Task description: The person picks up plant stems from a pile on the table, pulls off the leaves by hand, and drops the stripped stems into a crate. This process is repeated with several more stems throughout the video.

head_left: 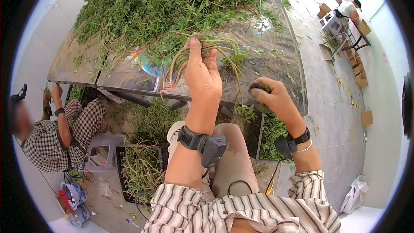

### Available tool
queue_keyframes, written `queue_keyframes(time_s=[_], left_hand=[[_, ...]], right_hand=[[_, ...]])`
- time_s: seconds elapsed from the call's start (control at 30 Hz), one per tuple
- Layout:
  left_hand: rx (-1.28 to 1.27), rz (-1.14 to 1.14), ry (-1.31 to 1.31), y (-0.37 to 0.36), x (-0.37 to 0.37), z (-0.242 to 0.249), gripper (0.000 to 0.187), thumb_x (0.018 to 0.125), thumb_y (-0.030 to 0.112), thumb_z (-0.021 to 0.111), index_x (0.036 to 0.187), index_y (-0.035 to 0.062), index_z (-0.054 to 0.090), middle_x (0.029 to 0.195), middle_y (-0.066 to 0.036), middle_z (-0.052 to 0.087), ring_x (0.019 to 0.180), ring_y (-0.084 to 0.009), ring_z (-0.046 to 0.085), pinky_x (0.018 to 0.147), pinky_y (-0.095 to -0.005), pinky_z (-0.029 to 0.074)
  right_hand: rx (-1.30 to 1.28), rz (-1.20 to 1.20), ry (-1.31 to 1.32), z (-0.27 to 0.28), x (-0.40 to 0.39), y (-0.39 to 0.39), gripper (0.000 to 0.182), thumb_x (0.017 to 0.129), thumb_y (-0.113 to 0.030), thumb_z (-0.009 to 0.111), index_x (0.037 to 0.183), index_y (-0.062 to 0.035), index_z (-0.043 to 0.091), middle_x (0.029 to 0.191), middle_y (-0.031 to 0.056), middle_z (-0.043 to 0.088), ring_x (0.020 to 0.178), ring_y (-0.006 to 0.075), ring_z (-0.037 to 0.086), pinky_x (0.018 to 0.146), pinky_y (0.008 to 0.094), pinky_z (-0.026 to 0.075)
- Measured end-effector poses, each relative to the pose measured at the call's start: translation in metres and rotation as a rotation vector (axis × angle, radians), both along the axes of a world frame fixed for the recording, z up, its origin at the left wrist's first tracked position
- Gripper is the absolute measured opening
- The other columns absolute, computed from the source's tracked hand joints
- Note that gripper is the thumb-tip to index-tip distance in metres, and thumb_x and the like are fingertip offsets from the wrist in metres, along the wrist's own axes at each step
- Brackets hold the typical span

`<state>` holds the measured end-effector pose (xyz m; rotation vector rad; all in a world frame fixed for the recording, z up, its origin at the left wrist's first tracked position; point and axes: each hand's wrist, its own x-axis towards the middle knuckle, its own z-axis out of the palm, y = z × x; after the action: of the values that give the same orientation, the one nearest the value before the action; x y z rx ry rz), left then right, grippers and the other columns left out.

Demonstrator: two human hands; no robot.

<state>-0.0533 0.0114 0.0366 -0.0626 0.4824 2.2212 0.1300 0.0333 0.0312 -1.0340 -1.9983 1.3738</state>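
My left hand (pixel 202 71) is raised above the near edge of the table, fingers closed round a small bunch of plant stems (pixel 176 64). The reddish-brown, bent stems arch out on both sides of it. On the right, one long stem hangs down to a leafy sprig (pixel 245 113). Lower and to the right, my right hand (pixel 274 97) is closed, fingers curled inward, with a tuft of green leaves (pixel 264 87) showing between thumb and fingers. The two hands are apart.
A large heap of leafy greens (pixel 172 8) covers the back of the dark table (pixel 276 56). Crates of greens stand below, one crate (pixel 117 168) left, another (pixel 260 142) right. A co-worker (pixel 51 138) sits left; another person (pixel 349 8) is far right.
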Motion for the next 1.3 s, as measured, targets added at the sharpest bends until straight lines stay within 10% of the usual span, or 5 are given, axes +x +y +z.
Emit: queue_keyframes(time_s=[0.3, 0.6, 1.07, 1.3], left_hand=[[0.013, -0.005, -0.006, -0.001, 0.001, 0.002, 0.017, 0.086, 0.018, 0.061, 0.094, 0.0037, 0.058, 0.084, -0.004, 0.060, 0.069, -0.0120, 0.057, 0.063, -0.0231, 0.052], [0.003, -0.019, 0.033, -0.004, -0.001, 0.001, 0.021, 0.086, 0.023, 0.061, 0.100, 0.0077, 0.058, 0.091, 0.000, 0.057, 0.078, -0.0089, 0.053, 0.072, -0.0261, 0.049], [0.045, -0.012, 0.060, -0.004, -0.003, 0.000, 0.021, 0.087, 0.023, 0.060, 0.101, 0.0078, 0.058, 0.090, 0.002, 0.057, 0.080, -0.0086, 0.054, 0.073, -0.0248, 0.049], [0.040, -0.003, 0.024, -0.001, -0.002, -0.003, 0.021, 0.087, 0.022, 0.059, 0.103, 0.0082, 0.057, 0.091, 0.002, 0.058, 0.082, -0.0083, 0.055, 0.073, -0.0243, 0.049]], right_hand=[[0.192, 0.096, -0.192, 0.006, -0.013, -0.019, 0.020, 0.073, -0.009, 0.058, 0.087, 0.0045, 0.057, 0.070, 0.0153, 0.055, 0.061, 0.0185, 0.046, 0.062, 0.0309, 0.043], [0.403, -0.108, 0.007, 0.005, 0.005, -0.003, 0.015, 0.074, -0.006, 0.054, 0.083, 0.0055, 0.055, 0.071, 0.0123, 0.055, 0.064, 0.0165, 0.049, 0.064, 0.0275, 0.043], [-0.250, -0.526, 0.507, 0.009, 0.021, 0.021, 0.011, 0.080, -0.008, 0.048, 0.083, -0.0034, 0.057, 0.076, -0.0002, 0.055, 0.064, 0.0060, 0.049, 0.051, 0.0193, 0.037], [-0.284, -0.210, 0.457, -0.001, 0.017, 0.012, 0.010, 0.085, -0.011, 0.050, 0.089, -0.0053, 0.058, 0.080, -0.0013, 0.055, 0.071, 0.0068, 0.050, 0.062, 0.0213, 0.041]])
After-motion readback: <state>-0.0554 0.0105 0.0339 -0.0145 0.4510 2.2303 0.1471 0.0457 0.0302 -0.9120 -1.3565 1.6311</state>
